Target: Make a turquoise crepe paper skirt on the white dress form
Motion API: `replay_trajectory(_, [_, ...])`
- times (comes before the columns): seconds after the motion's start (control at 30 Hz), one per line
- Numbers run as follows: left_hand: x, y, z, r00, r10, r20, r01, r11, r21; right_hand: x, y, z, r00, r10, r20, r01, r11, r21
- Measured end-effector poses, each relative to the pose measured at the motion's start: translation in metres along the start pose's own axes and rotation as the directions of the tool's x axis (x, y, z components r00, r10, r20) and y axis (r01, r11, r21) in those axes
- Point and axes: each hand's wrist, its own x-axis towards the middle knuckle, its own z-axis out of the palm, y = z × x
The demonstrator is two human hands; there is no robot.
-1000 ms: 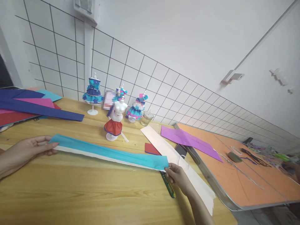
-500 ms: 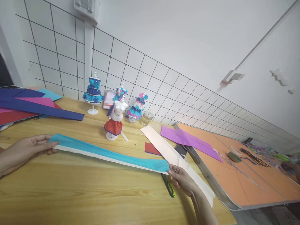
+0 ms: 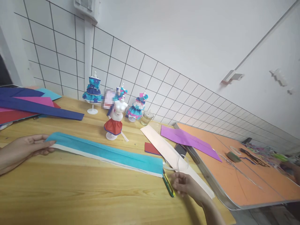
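Observation:
My left hand (image 3: 38, 145) pinches the left end of a long turquoise fabric strip (image 3: 105, 153) with a white lower edge. The strip slants across the wooden table (image 3: 89, 197), its far end lying by green-and-yellow thread snips (image 3: 168, 185). Just right of the snips is my right hand (image 3: 184, 184), fingers loosely bent and slightly apart, off the strip. A narrow white tape (image 3: 184, 162) loops above it, over a long pale cream strip (image 3: 161, 147). Behind the turquoise strip stands a small white dress form with a red skirt (image 3: 113, 126).
Dressed miniature forms (image 3: 92, 93) and a glass jar (image 3: 147, 117) stand near the wire grid. Coloured fabric pieces (image 3: 39, 107) pile at the left. A red piece (image 3: 152, 148), a phone (image 3: 181, 150) and a purple piece (image 3: 189, 142) lie right, beside an orange-topped table (image 3: 253, 184).
My right hand has let go of the strip's right end and drawn slightly right and down. The strip now lies flatter. My left hand has shifted slightly left, still holding it.

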Motion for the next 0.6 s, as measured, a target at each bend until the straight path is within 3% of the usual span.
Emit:
replay_trajectory(0.13, [0.002, -0.001, 0.000, 1.000, -0.002, 0.020, 0.002, 1.000, 0.013, -0.011, 0.012, -0.001, 0.991, 0.049, -0.125, -0.068, 0.986, -0.151])
replay_trajectory(0.3, [0.003, -0.002, 0.000, 1.000, -0.007, 0.025, 0.006, 1.000, 0.018, -0.007, 0.011, -0.002, 0.955, -0.068, -0.289, -0.011, 0.965, -0.262])
replay_trajectory(0.6, [-0.018, 0.020, 0.015, 1.000, 0.016, -0.017, -0.016, 1.000, 0.008, 0.038, -0.021, 0.025, 0.955, -0.122, -0.269, 0.039, 0.954, -0.296])
